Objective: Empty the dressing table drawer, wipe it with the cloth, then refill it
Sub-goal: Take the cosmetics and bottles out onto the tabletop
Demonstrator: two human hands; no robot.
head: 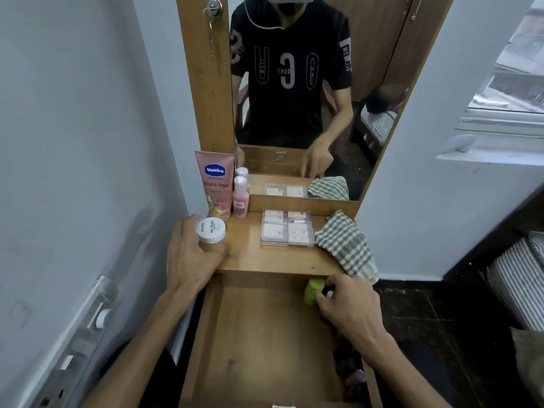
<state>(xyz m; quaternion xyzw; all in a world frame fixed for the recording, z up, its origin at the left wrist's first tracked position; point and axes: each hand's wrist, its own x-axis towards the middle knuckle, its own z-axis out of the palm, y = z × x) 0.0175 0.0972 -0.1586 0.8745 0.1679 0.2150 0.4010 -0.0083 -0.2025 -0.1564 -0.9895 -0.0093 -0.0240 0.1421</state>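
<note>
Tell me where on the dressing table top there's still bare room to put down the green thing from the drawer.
Bare wood runs along the tabletop's front edge, between the left hand on the white-lidded jar and the checked cloth, in front of the pink palette. The back left corner is crowded with the Vaseline tube and small pink bottle.

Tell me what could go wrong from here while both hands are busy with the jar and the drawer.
The left hand grips the white-lidded jar close to the pink tube and small pink bottle; a nudge might topple them. The checked cloth overhangs the shelf edge above the right hand, which grips a green bottle; lifting it could drag the cloth into the drawer.
</note>
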